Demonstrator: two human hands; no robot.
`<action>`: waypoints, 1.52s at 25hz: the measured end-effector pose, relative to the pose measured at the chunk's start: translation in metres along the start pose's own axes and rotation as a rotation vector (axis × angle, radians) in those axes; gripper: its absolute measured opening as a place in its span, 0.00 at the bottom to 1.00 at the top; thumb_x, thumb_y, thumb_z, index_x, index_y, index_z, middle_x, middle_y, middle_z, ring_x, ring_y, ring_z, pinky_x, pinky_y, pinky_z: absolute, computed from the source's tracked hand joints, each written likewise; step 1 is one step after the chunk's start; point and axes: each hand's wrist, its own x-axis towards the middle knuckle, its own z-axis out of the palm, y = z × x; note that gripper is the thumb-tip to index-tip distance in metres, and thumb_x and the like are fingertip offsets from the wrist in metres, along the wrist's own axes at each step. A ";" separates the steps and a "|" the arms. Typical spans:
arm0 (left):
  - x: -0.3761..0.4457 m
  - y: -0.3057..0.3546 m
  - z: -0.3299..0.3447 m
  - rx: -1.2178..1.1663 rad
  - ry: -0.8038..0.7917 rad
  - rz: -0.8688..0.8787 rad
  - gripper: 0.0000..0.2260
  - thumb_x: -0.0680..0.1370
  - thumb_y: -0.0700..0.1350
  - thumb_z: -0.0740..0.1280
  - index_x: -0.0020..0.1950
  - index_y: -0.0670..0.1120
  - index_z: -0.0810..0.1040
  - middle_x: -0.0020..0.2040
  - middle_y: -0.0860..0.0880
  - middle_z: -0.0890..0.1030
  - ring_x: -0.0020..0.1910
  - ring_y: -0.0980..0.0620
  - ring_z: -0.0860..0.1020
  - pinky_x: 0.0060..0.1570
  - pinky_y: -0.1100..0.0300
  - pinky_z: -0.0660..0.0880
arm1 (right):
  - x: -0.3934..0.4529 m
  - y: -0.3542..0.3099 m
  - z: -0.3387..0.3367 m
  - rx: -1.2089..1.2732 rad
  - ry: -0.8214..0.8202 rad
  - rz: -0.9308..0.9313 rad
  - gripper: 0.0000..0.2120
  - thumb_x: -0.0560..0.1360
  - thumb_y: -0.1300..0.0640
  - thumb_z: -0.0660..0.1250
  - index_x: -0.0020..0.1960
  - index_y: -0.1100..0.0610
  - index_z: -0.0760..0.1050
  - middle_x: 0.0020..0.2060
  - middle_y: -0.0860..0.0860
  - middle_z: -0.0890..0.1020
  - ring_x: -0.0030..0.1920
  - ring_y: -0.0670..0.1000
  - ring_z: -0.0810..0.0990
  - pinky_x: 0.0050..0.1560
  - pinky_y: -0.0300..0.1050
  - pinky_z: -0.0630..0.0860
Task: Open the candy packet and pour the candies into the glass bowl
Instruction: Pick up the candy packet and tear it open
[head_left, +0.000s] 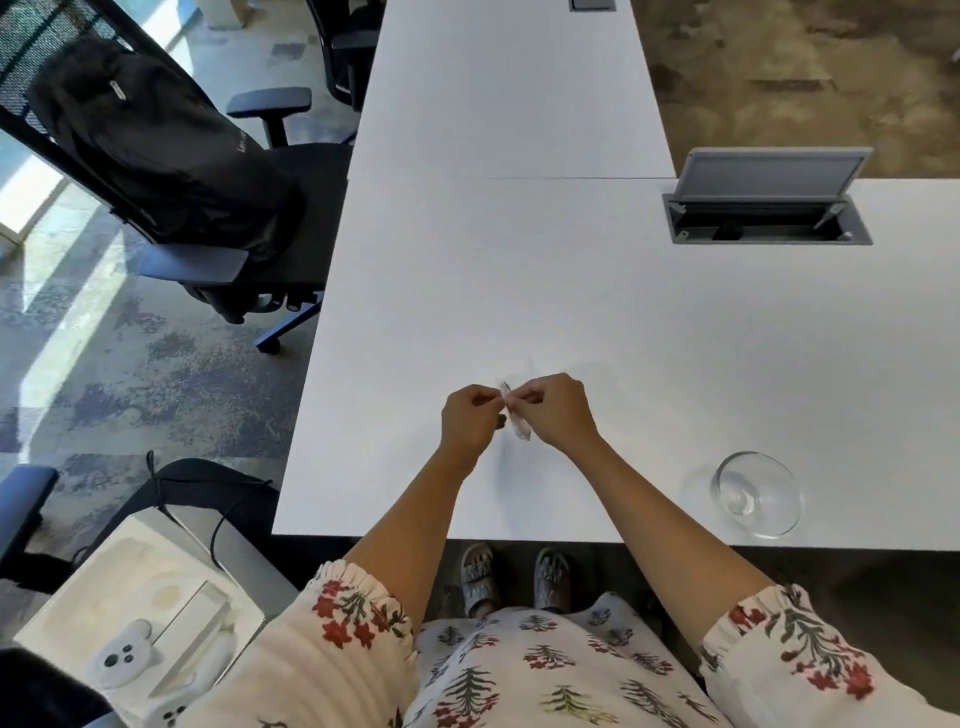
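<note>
A small clear candy packet hangs above the white table, pinched at its top edge between both hands. My left hand grips the top from the left and my right hand grips it from the right, fingertips almost touching. The packet's lower end points down toward the table; its contents are too small to make out. An empty glass bowl stands on the table near the front edge, well to the right of my hands.
An open cable box with a raised grey lid is set into the table at the far right. A black office chair with a backpack stands left of the table. A white box with controllers sits at lower left.
</note>
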 end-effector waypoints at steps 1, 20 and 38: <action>-0.002 0.002 0.004 -0.099 -0.015 -0.028 0.08 0.78 0.35 0.68 0.53 0.32 0.83 0.54 0.35 0.86 0.50 0.39 0.86 0.58 0.48 0.83 | -0.001 0.001 -0.001 0.011 0.019 0.014 0.05 0.73 0.53 0.75 0.45 0.54 0.88 0.39 0.49 0.88 0.41 0.44 0.85 0.43 0.40 0.79; -0.004 0.021 0.025 -0.394 -0.044 -0.093 0.07 0.77 0.34 0.72 0.50 0.30 0.85 0.51 0.32 0.86 0.52 0.36 0.87 0.54 0.52 0.84 | -0.006 0.006 -0.010 0.250 0.212 0.043 0.05 0.76 0.58 0.73 0.47 0.60 0.85 0.40 0.50 0.87 0.41 0.44 0.85 0.44 0.36 0.79; -0.008 0.034 0.054 -0.339 0.119 -0.101 0.05 0.76 0.32 0.70 0.43 0.36 0.85 0.46 0.35 0.87 0.49 0.38 0.87 0.56 0.50 0.84 | 0.000 -0.002 -0.010 0.295 0.348 0.121 0.07 0.78 0.62 0.67 0.46 0.62 0.83 0.40 0.53 0.87 0.42 0.52 0.86 0.50 0.50 0.83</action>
